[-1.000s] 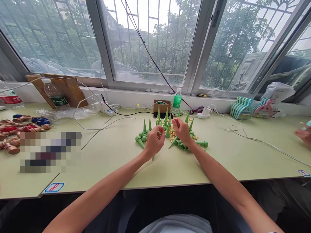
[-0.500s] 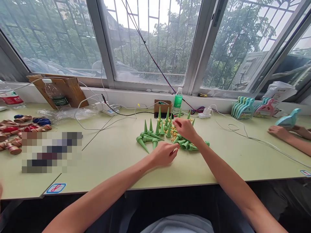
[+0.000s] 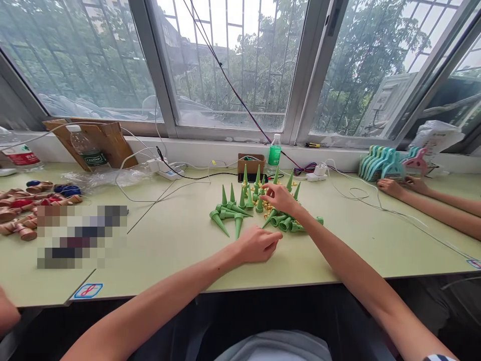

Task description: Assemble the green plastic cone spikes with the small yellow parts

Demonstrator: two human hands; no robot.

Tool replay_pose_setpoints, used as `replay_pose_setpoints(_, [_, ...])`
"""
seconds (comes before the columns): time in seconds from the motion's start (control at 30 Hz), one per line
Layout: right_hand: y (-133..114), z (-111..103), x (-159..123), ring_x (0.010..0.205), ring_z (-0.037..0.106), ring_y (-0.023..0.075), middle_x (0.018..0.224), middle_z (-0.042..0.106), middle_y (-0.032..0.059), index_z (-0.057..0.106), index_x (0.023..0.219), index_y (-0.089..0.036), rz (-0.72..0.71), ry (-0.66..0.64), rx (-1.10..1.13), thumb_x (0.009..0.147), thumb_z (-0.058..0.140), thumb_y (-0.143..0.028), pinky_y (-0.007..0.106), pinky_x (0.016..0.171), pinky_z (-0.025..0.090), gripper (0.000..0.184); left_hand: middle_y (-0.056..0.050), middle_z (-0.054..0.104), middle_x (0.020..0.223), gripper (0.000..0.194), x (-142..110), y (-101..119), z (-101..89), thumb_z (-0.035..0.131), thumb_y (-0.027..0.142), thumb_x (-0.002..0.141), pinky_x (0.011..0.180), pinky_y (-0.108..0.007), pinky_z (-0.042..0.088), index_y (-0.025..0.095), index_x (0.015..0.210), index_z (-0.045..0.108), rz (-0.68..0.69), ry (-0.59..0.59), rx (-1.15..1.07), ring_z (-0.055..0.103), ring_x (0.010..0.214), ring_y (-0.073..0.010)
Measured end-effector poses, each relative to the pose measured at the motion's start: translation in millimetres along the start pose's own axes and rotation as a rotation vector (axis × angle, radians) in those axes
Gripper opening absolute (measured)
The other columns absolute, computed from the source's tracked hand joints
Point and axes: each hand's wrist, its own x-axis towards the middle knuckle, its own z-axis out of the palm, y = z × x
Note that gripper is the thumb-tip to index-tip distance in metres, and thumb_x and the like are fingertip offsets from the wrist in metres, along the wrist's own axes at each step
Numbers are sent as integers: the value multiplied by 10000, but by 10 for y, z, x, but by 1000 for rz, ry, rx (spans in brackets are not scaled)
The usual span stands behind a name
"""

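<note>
My left hand (image 3: pixel 260 244) rests low over the table in front of the pile, its fingers curled with thumb and index together; anything between them is hidden. Further back, my right hand (image 3: pixel 281 196) reaches over the pile with thumb and index bent but apart, close to a standing green cone (image 3: pixel 260 204). I see nothing held in it. Several green plastic spikes stand upright at the back, while others, such as this hollow-ended one (image 3: pixel 284 224), lie on their sides. Small yellow pieces (image 3: pixel 267 206) are scattered among them, partly covered by my right hand.
Behind the pile stand a small cardboard box (image 3: pixel 251 163) and a green-labelled bottle (image 3: pixel 274 151). White cables (image 3: pixel 361 196) cross the table. At right, another person's hands (image 3: pixel 393 188) touch turquoise hangers (image 3: pixel 383 161). Wooden toys (image 3: pixel 26 210) lie at left.
My left hand has shifted slightly right and toward me. My right hand has moved a little left, its index now more extended. The other person's hands moved left to the hangers.
</note>
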Motion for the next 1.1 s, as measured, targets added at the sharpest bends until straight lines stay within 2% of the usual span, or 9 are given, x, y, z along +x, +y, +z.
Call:
replay_pose_setpoints(0.1, [-5,90,88,604,516,129,673,632,10,637,842,-160,-41,-37,4,826,622,-296,247,607,352,138,19,501,524,150,-14,16,18,417,119,828,475,-251,244,188,735,514,31,0,16,441,446,-92])
replay_pose_setpoints(0.17, [-11,132,115,574,460,117,619,579,-8,577,698,-169,-67,-24,-4,823,602,-282,243,585,325,171,19,508,528,142,-22,27,25,427,119,825,470,-252,250,187,722,497,56,4,27,455,450,-92])
replay_pose_setpoints(0.23, [-12,161,112,557,413,110,591,531,-21,523,644,-176,-82,11,1,823,588,-281,243,574,308,218,16,513,530,139,-29,35,34,427,123,826,461,-256,251,186,723,495,82,10,53,465,451,-96])
replay_pose_setpoints(0.5, [2,224,-10,560,444,120,615,558,-10,550,706,-181,-81,78,54,857,579,-373,250,583,335,246,21,506,518,168,-48,78,71,408,105,839,419,-272,263,165,917,544,232,116,243,486,450,-110])
replay_pose_setpoints(0.6, [-21,183,-45,557,473,121,650,595,-5,602,843,-177,-57,115,72,895,540,-422,248,594,349,258,22,494,515,180,-77,125,35,408,79,828,421,-281,267,162,912,545,233,130,293,486,457,-114])
replay_pose_setpoints(0.77, [-13,51,-78,539,456,124,620,558,-1,614,893,-170,-57,245,51,971,399,-451,253,589,340,362,-1,537,554,163,-87,18,-212,420,87,840,453,-263,265,167,873,558,94,45,341,524,496,-132])
replay_pose_setpoints(0.9, [50,-27,-98,564,465,139,620,547,15,615,834,-172,-58,264,-13,979,377,-445,261,595,338,390,-16,573,589,173,45,-313,-509,403,130,860,475,-246,247,184,817,562,-307,-43,351,520,483,-139])
replay_pose_setpoints(0.97, [80,-49,-109,575,465,142,626,550,21,606,797,-175,-66,251,-48,978,383,-424,263,594,333,380,-24,560,570,163,105,-471,-608,435,218,880,501,-249,274,187,785,564,-461,-74,346,517,477,-152])
replay_pose_setpoints(1.1, [120,-75,-121,571,461,143,631,569,27,584,737,-182,-65,214,-107,963,419,-379,265,588,322,341,-25,496,505,283,81,-612,-607,492,383,879,531,-263,304,191,685,564,-559,-105,293,512,466,-169])
